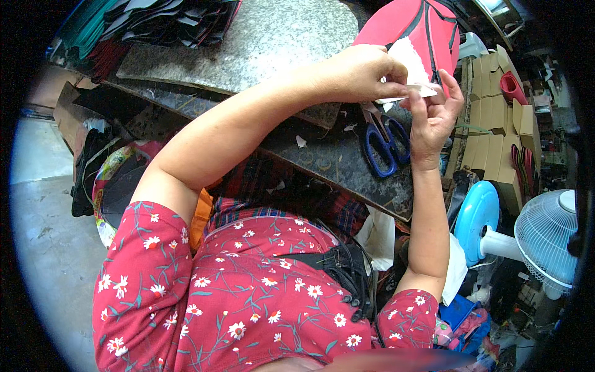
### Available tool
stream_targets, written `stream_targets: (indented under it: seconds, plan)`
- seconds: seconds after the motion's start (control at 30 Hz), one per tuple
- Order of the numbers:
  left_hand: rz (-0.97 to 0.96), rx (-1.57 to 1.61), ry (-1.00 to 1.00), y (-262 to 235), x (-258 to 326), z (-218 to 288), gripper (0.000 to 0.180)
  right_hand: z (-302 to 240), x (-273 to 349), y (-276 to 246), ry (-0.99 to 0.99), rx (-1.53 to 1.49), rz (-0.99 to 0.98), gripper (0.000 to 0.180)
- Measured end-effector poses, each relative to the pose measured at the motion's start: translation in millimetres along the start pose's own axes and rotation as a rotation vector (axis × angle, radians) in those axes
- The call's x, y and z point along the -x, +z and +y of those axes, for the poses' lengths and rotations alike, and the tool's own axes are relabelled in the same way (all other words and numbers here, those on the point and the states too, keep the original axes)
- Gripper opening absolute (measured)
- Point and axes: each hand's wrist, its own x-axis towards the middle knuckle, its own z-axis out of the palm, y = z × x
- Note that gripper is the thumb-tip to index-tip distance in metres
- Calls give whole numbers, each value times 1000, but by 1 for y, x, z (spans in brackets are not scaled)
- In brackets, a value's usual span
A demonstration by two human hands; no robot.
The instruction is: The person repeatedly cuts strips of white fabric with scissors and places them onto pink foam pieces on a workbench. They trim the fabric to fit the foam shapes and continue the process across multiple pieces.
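Note:
My left hand point(359, 71) and my right hand point(437, 115) meet above the stone worktop point(273, 37), both pinching a small white piece of paper or backing sheet point(412, 68). The left fingers grip its lower left edge; the right thumb and fingers hold its lower right corner. Just behind the sheet lies a red shoe-upper piece with black seams point(421, 25). Blue-handled scissors point(384, 142) rest on the worktop directly below my hands, untouched.
A stack of dark cut pieces point(167, 18) sits at the worktop's far left. Cardboard boxes point(496, 118) are piled to the right, with a blue-and-white electric fan point(539, 239) on the floor below. Bags and cloth point(105, 180) lie at the left on the concrete floor.

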Motion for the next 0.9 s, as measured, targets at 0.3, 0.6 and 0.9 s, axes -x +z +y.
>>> stream_targets:
  seconds: [0.3, 0.6, 0.9]
  plan:
    - [-3, 116, -246, 1, -2, -9, 24, 3, -7, -10, 152, -115, 329, 30]
    - [7, 212, -156, -3, -2, -11, 23, 2, -9, -8, 175, -220, 152, 65]
    - [184, -104, -94, 0, -2, -12, 23, 6, -7, -10, 139, -139, 294, 53]
